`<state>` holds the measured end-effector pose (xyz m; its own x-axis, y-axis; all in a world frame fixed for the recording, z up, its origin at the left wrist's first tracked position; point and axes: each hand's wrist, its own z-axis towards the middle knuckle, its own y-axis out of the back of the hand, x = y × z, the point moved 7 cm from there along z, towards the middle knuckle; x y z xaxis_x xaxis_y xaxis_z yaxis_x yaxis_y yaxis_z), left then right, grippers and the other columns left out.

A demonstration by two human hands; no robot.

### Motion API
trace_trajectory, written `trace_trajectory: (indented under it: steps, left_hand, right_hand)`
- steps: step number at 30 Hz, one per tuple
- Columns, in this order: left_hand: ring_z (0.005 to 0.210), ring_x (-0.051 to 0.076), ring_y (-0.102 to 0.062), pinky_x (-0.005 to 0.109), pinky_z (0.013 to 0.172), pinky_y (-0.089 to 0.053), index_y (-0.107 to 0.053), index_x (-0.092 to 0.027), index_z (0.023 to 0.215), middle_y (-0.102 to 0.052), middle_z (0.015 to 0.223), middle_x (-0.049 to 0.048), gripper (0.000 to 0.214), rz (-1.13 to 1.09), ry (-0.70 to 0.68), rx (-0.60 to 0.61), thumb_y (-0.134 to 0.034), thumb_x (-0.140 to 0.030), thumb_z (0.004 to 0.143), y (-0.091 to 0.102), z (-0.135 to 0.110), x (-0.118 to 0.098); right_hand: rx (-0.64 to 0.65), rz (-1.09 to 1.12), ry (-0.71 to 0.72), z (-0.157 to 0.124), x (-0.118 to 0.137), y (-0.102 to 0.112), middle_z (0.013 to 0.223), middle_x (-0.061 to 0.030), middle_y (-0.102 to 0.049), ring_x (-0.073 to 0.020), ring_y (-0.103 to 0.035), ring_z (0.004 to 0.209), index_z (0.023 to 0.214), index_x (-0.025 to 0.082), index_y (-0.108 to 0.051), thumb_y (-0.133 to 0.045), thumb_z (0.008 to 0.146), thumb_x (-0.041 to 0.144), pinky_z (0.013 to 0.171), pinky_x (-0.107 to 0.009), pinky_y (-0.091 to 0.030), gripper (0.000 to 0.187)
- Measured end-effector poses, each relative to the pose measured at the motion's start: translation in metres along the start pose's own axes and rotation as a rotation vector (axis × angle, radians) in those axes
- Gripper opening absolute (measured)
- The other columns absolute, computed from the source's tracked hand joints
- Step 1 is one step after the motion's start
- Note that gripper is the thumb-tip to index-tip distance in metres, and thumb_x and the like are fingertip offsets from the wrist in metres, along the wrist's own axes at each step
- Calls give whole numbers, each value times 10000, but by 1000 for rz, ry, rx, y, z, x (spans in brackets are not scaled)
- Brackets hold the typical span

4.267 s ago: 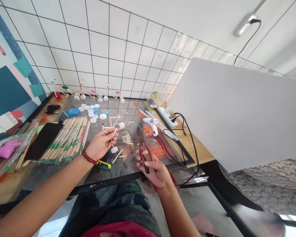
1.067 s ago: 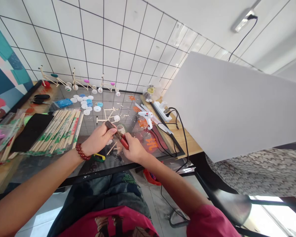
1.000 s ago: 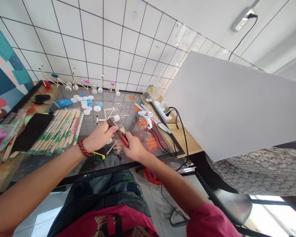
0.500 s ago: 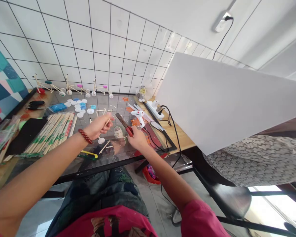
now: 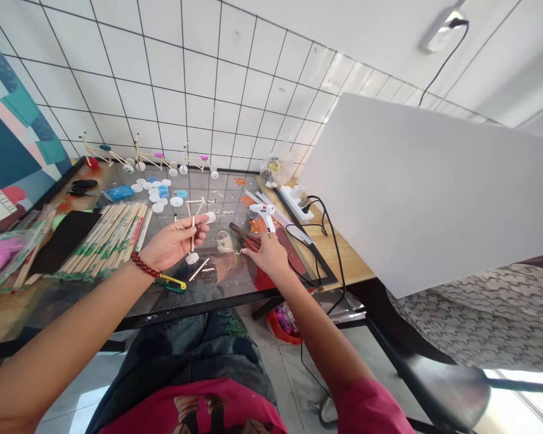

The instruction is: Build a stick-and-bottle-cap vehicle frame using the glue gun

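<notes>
My left hand [image 5: 174,242] is shut on a thin wooden stick [image 5: 192,234], which stands upright between thumb and fingers. A white plastic bottle cap [image 5: 192,258] lies on the glass tabletop just below that hand. My right hand [image 5: 269,254] rests low on the glass, fingers stretched out. Its fingertips are just under a pair of red-handled pliers [image 5: 244,238], which lie on the table and are not gripped. Between my hands stands a small clear cup [image 5: 224,242]. A white hot glue gun [image 5: 263,211] lies beyond my right hand.
Stick models with bottle-cap wheels [image 5: 149,158] line the wall. Loose caps [image 5: 156,194] lie in front of them. Bundled wooden chopsticks [image 5: 108,238] lie on the left, a yellow-handled tool [image 5: 174,283] near the table's front edge, and a white board [image 5: 425,187] juts in at right.
My right hand has let go of the red pliers, which now lie on the table. My left hand has moved apart from them, holding the stick upright.
</notes>
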<state>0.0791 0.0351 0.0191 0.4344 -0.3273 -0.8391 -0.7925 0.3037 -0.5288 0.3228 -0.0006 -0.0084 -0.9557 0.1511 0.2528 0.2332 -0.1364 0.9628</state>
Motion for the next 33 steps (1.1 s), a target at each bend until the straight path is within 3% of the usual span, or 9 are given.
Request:
trace_trajectory:
  steps: [5, 10, 12, 17, 22, 25, 27, 29, 33]
  left_hand:
    - [641, 122, -615, 215, 545, -515, -741, -151, 1117, -704, 809, 64, 307, 23, -14, 31, -707, -69, 824, 5, 2, 1]
    - [471, 48, -426, 141, 382, -293, -746, -148, 1082, -642, 720, 34, 265, -32, 16, 51, -762, -209, 825, 13, 4, 13]
    - [454, 42, -392, 139, 368, -257, -752, -131, 966, -603, 682, 24, 185, -80, 43, 33, -751, -257, 831, 19, 4, 17]
    - [453, 56, -397, 163, 364, -293, -669, -108, 684, -547, 626, 25, 241, -143, 107, -39, -651, -256, 873, 31, 0, 15]
    - [637, 99, -570, 214, 585, -535, -679, -120, 718, -597, 721, 28, 197, -226, -23, -152, -678, -210, 894, 39, -2, -2]
    - [549, 62, -503, 179, 531, -494, -739, -109, 804, -549, 639, -20, 104, -211, -103, -166, -789, -200, 817, 40, -2, -4]
    - [537, 59, -508, 168, 515, -483, -768, -117, 850, -561, 608, -26, 159, -182, -121, -134, -855, -198, 745, 36, -2, -2]
    - [601, 87, -591, 190, 574, -534, -784, -135, 860, -639, 646, 1, 229, -132, -137, -131, -902, -211, 680, 33, -3, 1]
    - [711, 148, -689, 273, 699, -597, -804, -158, 881, -748, 766, 49, 328, 39, -155, -203, -934, -298, 613, 33, -6, 8]
  right_hand:
    - [1, -22, 6, -2, -1, -1, 1228, -158, -620, -306, -674, 1081, 1198, 192, -603, -678, 868, 601, 848, -371, -525, 531]
    - [18, -58, 0, -7, 3, 2, 1236, -155, -625, -306, -672, 1081, 1222, 211, -603, -668, 879, 587, 827, -365, -525, 514]
    - [23, -61, 1, -8, 4, 3, 1224, -158, -632, -317, -663, 1102, 1236, 213, -600, -659, 885, 587, 827, -373, -524, 516]
    - [32, -39, -6, -10, 4, -1, 1203, -164, -636, -320, -651, 1108, 1221, 188, -611, -651, 887, 589, 848, -388, -522, 524]
    - [-7, -55, 39, -14, 3, -3, 1150, -179, -654, -326, -628, 1121, 1186, 142, -639, -648, 905, 555, 918, -415, -504, 500]
    - [-83, -49, 103, -16, 12, 4, 1185, -200, -655, -361, -587, 1173, 1157, 142, -662, -668, 906, 494, 978, -485, -469, 432]
    - [-134, 124, 197, -18, 30, 8, 1241, -182, -651, -339, -572, 1206, 1163, 163, -662, -683, 904, 418, 1027, -488, -445, 364]
    - [-110, 464, 296, -19, 55, 7, 1229, -132, -673, -269, -605, 1155, 1174, 193, -650, -692, 891, 373, 1020, -425, -464, 338]
    - [178, 1234, 238, -10, 101, -17, 926, -23, -716, -150, -638, 772, 1100, 220, -635, -748, 800, 448, 744, -293, -520, 393]
